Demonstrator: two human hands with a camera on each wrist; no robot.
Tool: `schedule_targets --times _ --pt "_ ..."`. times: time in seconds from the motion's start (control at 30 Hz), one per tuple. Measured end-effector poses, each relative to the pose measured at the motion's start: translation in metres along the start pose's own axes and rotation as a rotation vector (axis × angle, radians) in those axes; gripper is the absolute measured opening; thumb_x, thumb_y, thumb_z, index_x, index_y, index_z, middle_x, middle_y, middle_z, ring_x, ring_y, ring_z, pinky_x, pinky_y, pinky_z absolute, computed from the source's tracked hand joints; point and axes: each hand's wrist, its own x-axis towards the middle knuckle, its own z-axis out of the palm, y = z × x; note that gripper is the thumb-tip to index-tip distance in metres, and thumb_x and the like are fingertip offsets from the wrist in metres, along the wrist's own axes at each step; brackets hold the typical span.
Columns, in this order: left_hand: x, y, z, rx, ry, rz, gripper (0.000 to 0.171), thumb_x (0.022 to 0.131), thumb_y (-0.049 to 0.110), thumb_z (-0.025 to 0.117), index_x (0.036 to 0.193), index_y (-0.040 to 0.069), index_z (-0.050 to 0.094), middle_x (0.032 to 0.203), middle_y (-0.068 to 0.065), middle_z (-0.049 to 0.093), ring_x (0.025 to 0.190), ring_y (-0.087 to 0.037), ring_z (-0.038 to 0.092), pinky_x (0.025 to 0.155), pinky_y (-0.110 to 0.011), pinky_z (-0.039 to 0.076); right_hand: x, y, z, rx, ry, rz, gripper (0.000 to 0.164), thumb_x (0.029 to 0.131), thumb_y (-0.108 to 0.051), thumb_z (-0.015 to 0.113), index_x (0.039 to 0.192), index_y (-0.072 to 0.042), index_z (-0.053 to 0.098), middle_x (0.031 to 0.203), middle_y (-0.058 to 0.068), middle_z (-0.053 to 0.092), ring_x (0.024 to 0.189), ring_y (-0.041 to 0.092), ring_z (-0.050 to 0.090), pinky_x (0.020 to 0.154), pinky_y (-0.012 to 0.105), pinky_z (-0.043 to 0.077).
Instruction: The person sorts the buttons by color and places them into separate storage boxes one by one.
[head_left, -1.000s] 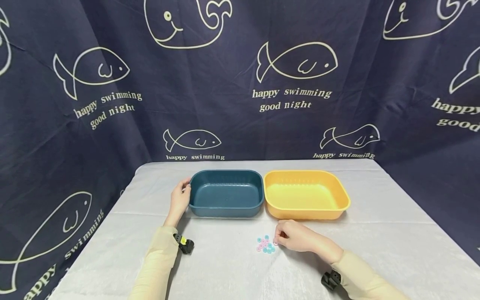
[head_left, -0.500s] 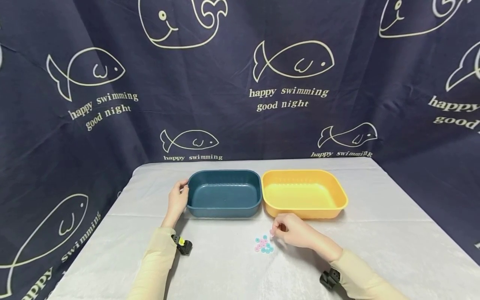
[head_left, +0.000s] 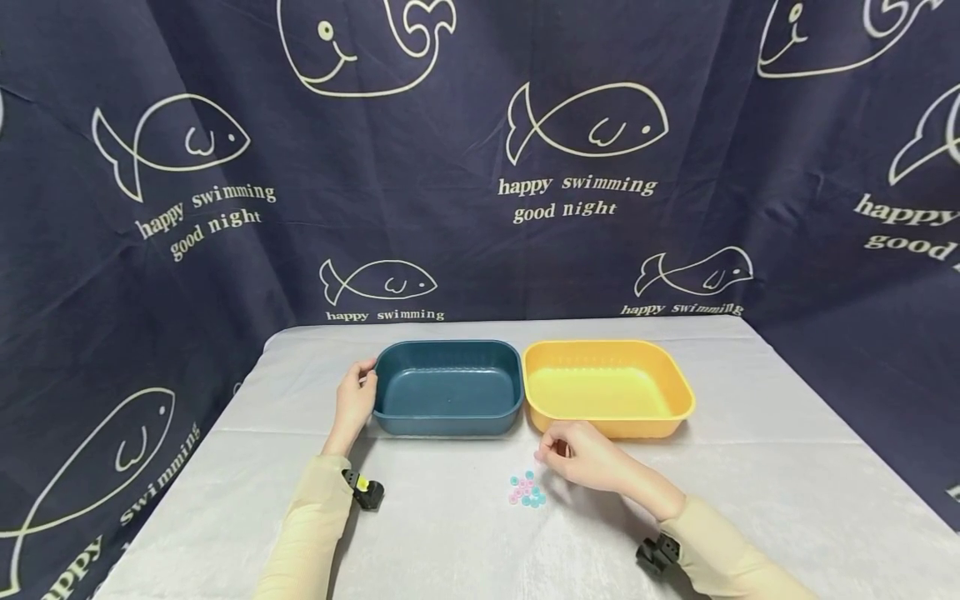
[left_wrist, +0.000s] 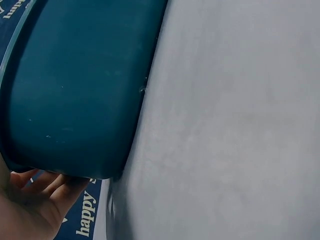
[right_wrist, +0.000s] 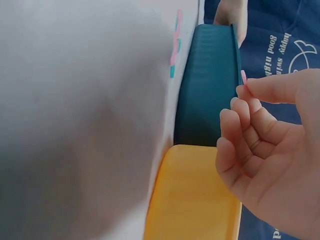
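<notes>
My right hand (head_left: 581, 457) pinches a small pink button-like disc (right_wrist: 243, 77) between thumb and index finger. It is held above the table, just in front of the yellow bin (head_left: 611, 427); the other fingers are loosely curled. Left of and below this hand, several pink and light-blue discs (head_left: 528, 490) lie in a loose cluster on the table. My left hand (head_left: 354, 404) rests against the left end of the dark blue bin (head_left: 450, 426), its fingers (left_wrist: 62, 192) touching the outer end wall. In the head view, part of these fingers is hidden by the bin.
Both bins stand side by side, nearly touching, on a table with a pale grey cloth (head_left: 450, 533). No pieces are visible inside either bin. A navy curtain (head_left: 465, 208) with white fish drawings hangs behind and at the sides.
My right hand has lifted the pink disc from beside the cluster and moved it up and slightly left, towards the bins. The left hand stays at the blue bin. The head view has shifted slightly.
</notes>
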Motion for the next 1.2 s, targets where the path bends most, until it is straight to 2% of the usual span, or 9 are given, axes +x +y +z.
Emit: schedule_targets --times 0.23,0.47,0.57,0.77,1.2 --pt "-0.001 0.0 0.001 0.017 0.013 0.014 0.034 0.097 0.009 0.04 0.127 -0.003 0.05 0.131 -0.025 0.051 0.116 -0.04 0.053 0.095 -0.048 0.046 0.006 -0.006 0.002 0.01 0.039 0.03 0.009 0.085 -0.013 0.064 0.077 -0.016 0.063 0.069 -0.009 0.053 0.063 0.002 0.045 0.057 0.018 0.041" --pt "0.0 -0.001 0.002 0.018 0.015 0.015 0.034 0.097 0.009 0.04 0.127 -0.003 0.05 0.131 -0.025 0.051 0.117 -0.04 0.052 0.095 -0.048 0.046 0.015 -0.006 0.003 0.023 0.092 0.062 0.011 0.084 -0.007 0.061 0.076 -0.015 0.064 0.072 -0.008 0.057 0.061 0.004 0.045 0.054 0.018 0.04" --pt "0.0 -0.001 0.001 0.017 0.013 0.011 0.034 0.097 0.01 0.04 0.127 -0.002 0.051 0.13 -0.024 0.051 0.117 -0.04 0.052 0.095 -0.048 0.046 0.019 -0.008 0.002 0.024 0.107 0.078 0.011 0.085 -0.01 0.061 0.076 -0.014 0.064 0.071 -0.007 0.056 0.061 0.005 0.045 0.054 0.018 0.04" --pt "0.001 -0.003 0.0 0.015 0.025 0.013 0.034 0.097 0.01 0.041 0.127 -0.002 0.051 0.129 -0.024 0.052 0.116 -0.04 0.053 0.095 -0.048 0.046 0.029 -0.01 0.0 0.06 0.129 0.076 0.01 0.086 -0.009 0.061 0.076 -0.011 0.064 0.067 -0.004 0.053 0.06 0.007 0.045 0.053 0.017 0.038" --pt "-0.001 0.0 0.001 0.024 0.033 0.017 0.032 0.097 0.009 0.042 0.125 -0.001 0.052 0.128 -0.023 0.053 0.115 -0.039 0.054 0.094 -0.048 0.046 0.046 -0.008 0.002 0.109 0.218 0.113 0.009 0.084 -0.007 0.059 0.076 -0.011 0.064 0.073 -0.003 0.061 0.06 0.006 0.046 0.054 0.019 0.041"
